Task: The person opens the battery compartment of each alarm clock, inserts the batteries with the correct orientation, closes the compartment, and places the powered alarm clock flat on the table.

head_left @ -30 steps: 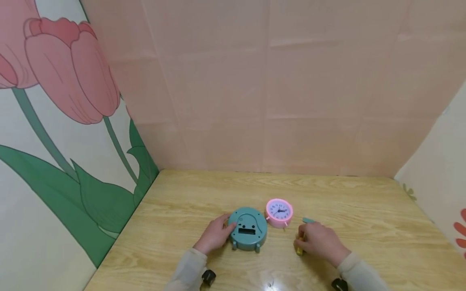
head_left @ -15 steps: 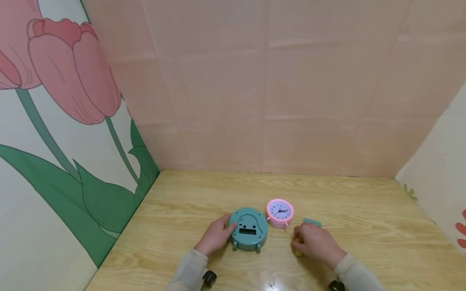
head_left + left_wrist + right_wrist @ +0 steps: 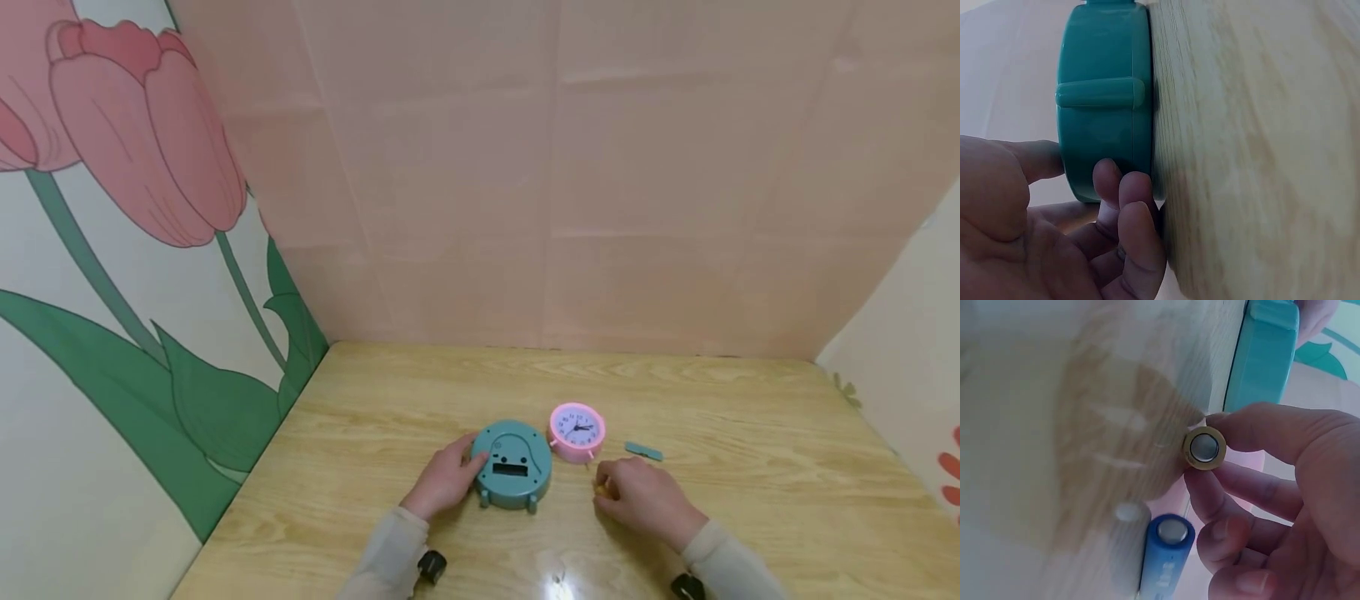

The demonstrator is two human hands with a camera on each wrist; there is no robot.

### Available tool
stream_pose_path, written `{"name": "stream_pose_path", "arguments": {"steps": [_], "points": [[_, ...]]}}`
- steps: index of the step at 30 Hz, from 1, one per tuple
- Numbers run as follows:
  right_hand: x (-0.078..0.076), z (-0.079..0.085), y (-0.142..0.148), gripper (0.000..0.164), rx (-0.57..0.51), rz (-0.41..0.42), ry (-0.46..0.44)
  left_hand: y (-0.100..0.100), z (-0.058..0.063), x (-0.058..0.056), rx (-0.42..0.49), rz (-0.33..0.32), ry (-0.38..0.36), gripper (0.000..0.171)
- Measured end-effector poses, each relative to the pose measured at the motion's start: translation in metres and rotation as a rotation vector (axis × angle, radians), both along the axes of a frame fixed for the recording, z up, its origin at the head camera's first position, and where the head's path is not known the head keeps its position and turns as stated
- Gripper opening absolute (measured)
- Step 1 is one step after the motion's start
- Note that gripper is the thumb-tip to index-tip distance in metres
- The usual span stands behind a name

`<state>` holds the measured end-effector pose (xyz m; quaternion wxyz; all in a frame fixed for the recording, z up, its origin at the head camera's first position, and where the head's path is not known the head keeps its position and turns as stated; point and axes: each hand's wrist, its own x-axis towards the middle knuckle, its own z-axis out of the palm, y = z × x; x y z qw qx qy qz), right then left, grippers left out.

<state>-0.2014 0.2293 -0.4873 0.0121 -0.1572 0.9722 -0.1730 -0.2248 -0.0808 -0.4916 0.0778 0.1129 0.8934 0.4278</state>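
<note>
A round teal clock (image 3: 513, 440) lies face down, its dark battery slot uncovered and its two feet pointing toward the person. My left hand (image 3: 444, 479) grips its left edge, thumb on the back and fingers curled at the side. To the right, my right hand (image 3: 643, 498) pinches a gold battery (image 3: 1204, 448) between thumb and fingers, close over the table; its silver end shows in the right wrist view. Beside those fingers in that view is a blue battery (image 3: 1166, 562), hidden in the head view. A teal battery cover (image 3: 643, 451) lies beyond the right hand.
A small pink alarm clock (image 3: 577, 429) lies face up between the hands, just right of and behind the teal clock. The wooden table (image 3: 420, 383) ends at a pink back wall (image 3: 450, 208), with a tulip-print panel (image 3: 142, 150) on the left.
The right hand has moved left toward the teal clock with the gold battery, and the battery cover behind it now shows whole. The left hand keeps its grip on the teal clock.
</note>
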Motion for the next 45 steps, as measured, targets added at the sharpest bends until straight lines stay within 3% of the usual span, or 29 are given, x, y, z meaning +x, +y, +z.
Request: {"name": "stream_pose_path", "arguments": {"steps": [7,14,22,31,38,45], "points": [[0.0,-0.002,-0.002,0.01,-0.012,0.032,0.025,0.0,0.0,0.001,0.0,-0.005,-0.01,0.054],[-0.001,0.0,-0.009,0.012,-0.13,-0.031,-0.033,0.0,-0.001,0.001,0.0,-0.012,-0.019,0.054],[-0.005,0.004,-0.009,0.012,-0.269,-0.012,0.082,0.0,0.001,-0.002,0.002,-0.016,-0.017,0.053],[-0.012,0.005,-0.008,0.015,-0.255,-0.014,0.067,-0.001,0.004,-0.005,0.005,-0.018,-0.015,0.053],[-0.008,0.006,-0.01,0.013,-0.227,-0.039,0.025,-0.002,0.001,-0.005,0.01,-0.022,-0.037,0.055],[-0.007,0.006,-0.012,0.014,-0.229,-0.024,0.047,-0.002,0.002,-0.003,0.009,-0.034,-0.035,0.054]]}}
